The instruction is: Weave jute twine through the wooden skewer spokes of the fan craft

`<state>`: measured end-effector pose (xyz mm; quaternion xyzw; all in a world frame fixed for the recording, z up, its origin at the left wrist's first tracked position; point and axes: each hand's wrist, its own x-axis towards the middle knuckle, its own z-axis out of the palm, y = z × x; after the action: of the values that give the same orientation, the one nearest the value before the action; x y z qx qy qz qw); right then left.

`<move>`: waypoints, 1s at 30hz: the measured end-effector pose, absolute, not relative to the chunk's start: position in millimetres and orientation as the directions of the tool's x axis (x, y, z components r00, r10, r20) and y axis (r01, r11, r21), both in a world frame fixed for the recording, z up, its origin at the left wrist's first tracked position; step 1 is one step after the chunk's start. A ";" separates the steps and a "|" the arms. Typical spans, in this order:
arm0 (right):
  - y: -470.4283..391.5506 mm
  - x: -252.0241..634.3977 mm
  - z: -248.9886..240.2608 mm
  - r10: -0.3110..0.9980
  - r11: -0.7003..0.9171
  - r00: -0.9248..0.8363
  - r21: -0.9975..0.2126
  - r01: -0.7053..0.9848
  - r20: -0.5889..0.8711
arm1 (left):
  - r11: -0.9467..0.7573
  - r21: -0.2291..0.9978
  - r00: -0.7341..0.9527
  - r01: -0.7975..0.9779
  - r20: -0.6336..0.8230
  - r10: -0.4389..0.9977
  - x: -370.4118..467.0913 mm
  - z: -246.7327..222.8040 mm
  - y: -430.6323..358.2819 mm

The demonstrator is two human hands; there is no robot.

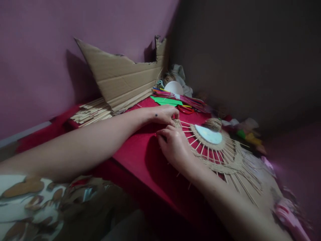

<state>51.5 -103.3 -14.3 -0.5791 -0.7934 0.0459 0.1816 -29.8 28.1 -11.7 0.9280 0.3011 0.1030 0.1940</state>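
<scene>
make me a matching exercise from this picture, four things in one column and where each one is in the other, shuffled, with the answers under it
1. left hand
2. ball of twine
3. cardboard sheet
4. bundle of sticks

A. upright in front of the purple wall
B. on the left side, on the red cloth
C. at the edge of the fan-shaped piece
D. beside the pale blue half-disc

Pairs: 1-C, 2-D, 3-A, 4-B

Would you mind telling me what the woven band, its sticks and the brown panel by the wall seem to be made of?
Woven band: matte, perhaps jute twine, from its tan, ropy strands.
Sticks: probably bare wood or bamboo, being pale, slim and straight.
Brown panel: apparently matte cardboard, with crease lines and a ragged edge.
</scene>
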 end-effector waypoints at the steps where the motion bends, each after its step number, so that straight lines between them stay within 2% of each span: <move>1: -101.7 47.6 -15.4 0.934 0.331 -0.280 -0.248 0.910 0.220 | -0.745 0.415 0.797 0.522 0.074 0.599 -29.7 -11.5 27.6; 5: -99.8 35.3 -18.3 0.932 0.348 -0.334 -0.089 0.933 0.139 | -0.741 0.398 0.791 0.541 0.059 0.609 -29.7 -10.4 25.6; 8: -107.5 29.6 -18.8 0.902 0.417 -0.423 0.082 0.905 0.080 | -0.744 0.404 0.794 0.532 0.068 0.605 -30.2 -11.8 26.4; 12: -126.6 27.8 -21.1 0.787 0.578 -0.614 0.270 0.770 0.067 | -0.774 0.385 0.811 0.503 0.101 0.577 -30.7 -15.2 29.1; 15: -138.0 29.0 -23.5 0.699 0.645 -0.708 0.336 0.686 0.103 | -0.778 0.366 0.810 0.511 0.099 0.578 -30.3 -16.2 29.8; 21: -141.3 33.6 -16.6 0.697 0.643 -0.705 0.323 0.694 0.127 | -0.790 0.349 0.814 0.503 0.115 0.569 -30.5 -15.7 30.3; 25: -137.4 39.9 -5.7 0.788 0.582 -0.610 0.228 0.781 0.079 | -0.799 0.337 0.822 0.499 0.108 0.559 -30.7 -13.7 29.1; 30: -131.9 54.9 0.4 0.837 0.537 -0.546 0.134 0.833 0.043 | -0.793 0.356 0.821 0.493 0.111 0.560 -31.4 -13.4 27.7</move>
<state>54.9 -131.9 0.4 -0.4763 -0.8765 -0.0694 -0.0132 -31.4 27.7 -13.4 0.9410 0.2800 0.1058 0.1579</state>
